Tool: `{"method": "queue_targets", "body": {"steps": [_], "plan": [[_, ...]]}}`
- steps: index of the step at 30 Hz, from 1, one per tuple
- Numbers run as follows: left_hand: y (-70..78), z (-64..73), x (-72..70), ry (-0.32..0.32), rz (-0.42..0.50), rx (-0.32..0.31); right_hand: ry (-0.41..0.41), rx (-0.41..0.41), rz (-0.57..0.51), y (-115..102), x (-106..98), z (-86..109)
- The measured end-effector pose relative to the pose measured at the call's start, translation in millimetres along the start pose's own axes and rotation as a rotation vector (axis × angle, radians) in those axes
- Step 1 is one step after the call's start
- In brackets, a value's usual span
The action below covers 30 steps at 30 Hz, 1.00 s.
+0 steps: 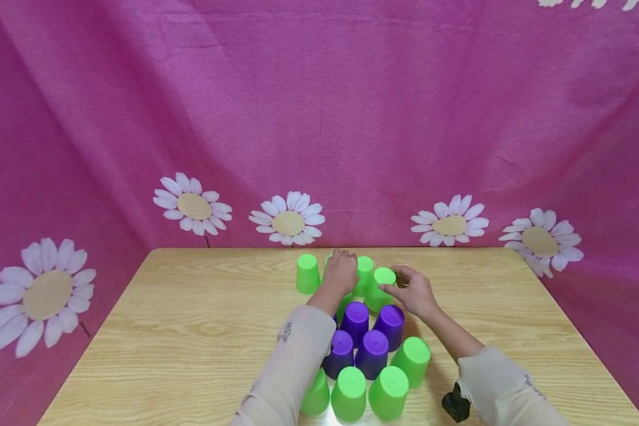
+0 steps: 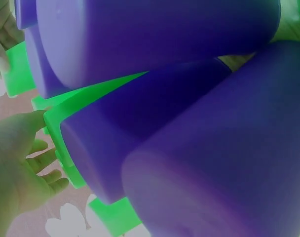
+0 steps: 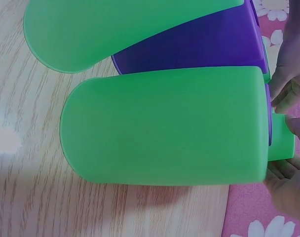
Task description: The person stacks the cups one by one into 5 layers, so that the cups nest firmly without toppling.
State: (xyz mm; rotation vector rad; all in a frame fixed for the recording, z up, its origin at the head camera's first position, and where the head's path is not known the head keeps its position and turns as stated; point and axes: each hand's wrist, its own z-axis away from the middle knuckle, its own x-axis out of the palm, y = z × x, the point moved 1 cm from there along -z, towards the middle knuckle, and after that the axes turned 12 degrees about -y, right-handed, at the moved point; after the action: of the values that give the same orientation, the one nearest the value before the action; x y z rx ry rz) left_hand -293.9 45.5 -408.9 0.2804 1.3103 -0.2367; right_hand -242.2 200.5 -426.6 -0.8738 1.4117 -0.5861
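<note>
At the far end of a group of upside-down cups, my right hand point(image 1: 414, 291) grips a green cup point(image 1: 379, 291) from its right side, thumb in front and fingers behind. The right wrist view shows part of that green cup point(image 3: 283, 140) between the thumb and fingers. My left hand point(image 1: 342, 271) reaches over the back row, its fingers curved around another green cup that it mostly hides. In the left wrist view the left hand's thumb lies at the edge of a green cup point(image 2: 52, 123), with the other fingers lower down along it.
Several purple cups point(image 1: 356, 322) stand in the middle of the group. Nearer stand several green cups point(image 1: 348, 393), partly behind the left sleeve. A green cup point(image 1: 308, 275) stands at the back left. A black object point(image 1: 455, 404) lies beside the right sleeve on the wooden table point(image 1: 207, 337).
</note>
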Motion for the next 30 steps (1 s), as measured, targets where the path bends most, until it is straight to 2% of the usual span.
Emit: {"method": "queue_targets", "body": {"steps": [4,10,12,16,21,26,30], "plan": [[-2.0,2.6,-2.7,0.037,0.001,0.007,-0.008,0.006,0.008,0,-1,-1.2],[-7.4,6.3,-12.0,0.087,0.005,0.066,-0.013,0.001,0.014,1,-4,-3.3],[-11.7,9.8,-15.7,0.102,0.054,0.093,-0.019,0.006,0.012,1,-4,-3.6],[-24.3,18.2,-20.3,0.142,0.214,0.156,-0.017,0.006,0.029,1,-8,-3.9],[-42.3,28.7,-19.1,0.209,0.367,0.230,-0.009,-0.012,0.051,1,-14,-4.8],[-56.0,38.4,-14.0,0.252,0.479,0.273,-0.015,-0.040,0.084,0,-18,-7.2],[-61.5,45.2,-13.7,0.260,0.535,0.281,-0.008,-0.060,0.122,0,-23,-11.5]]}}
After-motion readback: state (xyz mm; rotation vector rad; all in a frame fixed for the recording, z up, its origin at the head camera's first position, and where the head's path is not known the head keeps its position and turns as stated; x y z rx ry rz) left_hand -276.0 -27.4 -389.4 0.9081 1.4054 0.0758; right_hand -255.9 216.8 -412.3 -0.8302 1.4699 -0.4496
